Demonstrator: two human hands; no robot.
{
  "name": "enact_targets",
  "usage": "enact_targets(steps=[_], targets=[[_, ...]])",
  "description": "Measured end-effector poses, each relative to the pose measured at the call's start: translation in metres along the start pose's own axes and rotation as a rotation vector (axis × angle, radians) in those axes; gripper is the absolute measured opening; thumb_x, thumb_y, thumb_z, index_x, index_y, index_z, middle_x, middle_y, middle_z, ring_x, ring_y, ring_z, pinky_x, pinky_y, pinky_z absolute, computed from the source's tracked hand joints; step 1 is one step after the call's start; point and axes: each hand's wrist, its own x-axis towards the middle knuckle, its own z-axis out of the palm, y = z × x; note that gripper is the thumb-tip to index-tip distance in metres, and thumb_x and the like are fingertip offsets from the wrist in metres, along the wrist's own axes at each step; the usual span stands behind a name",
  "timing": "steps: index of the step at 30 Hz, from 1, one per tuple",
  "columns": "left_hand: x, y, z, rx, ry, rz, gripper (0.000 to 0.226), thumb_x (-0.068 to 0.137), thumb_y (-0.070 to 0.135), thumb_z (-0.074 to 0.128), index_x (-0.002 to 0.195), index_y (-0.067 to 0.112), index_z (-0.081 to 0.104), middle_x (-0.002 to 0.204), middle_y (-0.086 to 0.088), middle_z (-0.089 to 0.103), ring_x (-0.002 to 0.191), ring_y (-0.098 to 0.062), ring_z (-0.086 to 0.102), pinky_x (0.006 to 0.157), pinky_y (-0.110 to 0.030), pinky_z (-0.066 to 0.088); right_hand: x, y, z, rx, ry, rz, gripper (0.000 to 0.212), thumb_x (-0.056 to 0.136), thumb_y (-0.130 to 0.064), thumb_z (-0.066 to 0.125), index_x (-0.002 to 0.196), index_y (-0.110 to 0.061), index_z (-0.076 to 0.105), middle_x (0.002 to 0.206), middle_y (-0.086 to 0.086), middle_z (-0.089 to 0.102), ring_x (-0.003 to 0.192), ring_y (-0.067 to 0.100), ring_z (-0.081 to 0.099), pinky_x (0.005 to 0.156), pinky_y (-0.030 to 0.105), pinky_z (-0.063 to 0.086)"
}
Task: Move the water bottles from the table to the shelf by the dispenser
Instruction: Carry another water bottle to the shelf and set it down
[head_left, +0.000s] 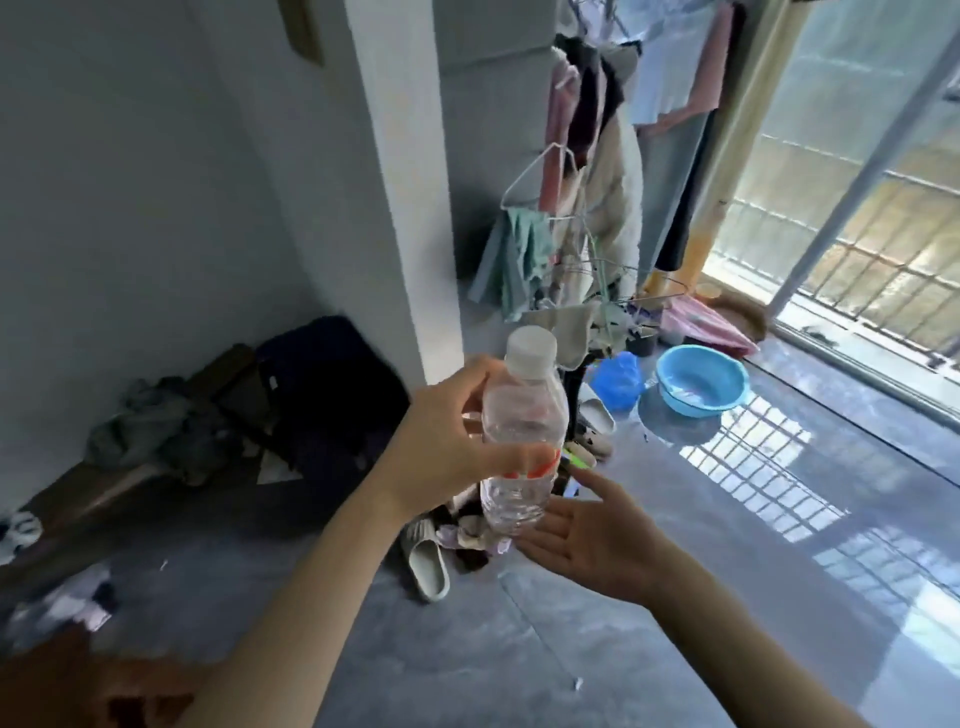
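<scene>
left hand (441, 441) grips water bottle (522, 436) upright (white cap), frame centre | right hand (597, 535) fingers spread open, palm up, just below bottle base

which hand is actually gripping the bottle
The left hand: its fingers wrap the water bottle around the middle. The right hand is open, palm up beside its base.

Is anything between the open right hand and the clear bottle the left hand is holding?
Nothing visible: the right hand lies palm-up just under the clear plastic water bottle, gripped by the left hand.
</scene>
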Motion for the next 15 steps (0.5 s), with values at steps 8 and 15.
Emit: enact_targets(steps=[8, 15], targets=[[0.079, 0.060, 0.116, 0.008, -0.364, 0.195, 0.068, 0.062, 0.044, 0.096, 0.120, 0.030, 0.064, 0.106, 0.011, 0.077, 0.095, -0.004, 0.074, 0.083, -0.024, 0.060, -0.088, -0.019, -0.081, 0.317, 0.167, -0.307, 0.057, 0.089, -0.042, 0.050, 0.105, 0.008, 0.072, 0.123, 0.025, 0.066, 0.102, 0.038, 0.070, 0.095, 0.047, 0.049], [0.103, 0.085, 0.198, -0.095, -0.704, 0.371, 0.062, 0.068, 0.020, 0.097, 0.119, 0.012, 0.064, 0.106, 0.002, 0.077, 0.095, -0.008, 0.075, 0.078, -0.017, 0.056, -0.141, 0.014, -0.108, 0.566, 0.269, -0.588, 0.058, 0.090, -0.041, 0.055, 0.125, 0.004, 0.058, 0.126, 0.026, 0.064, 0.101, 0.040, 0.069, 0.094, 0.046, 0.052]])
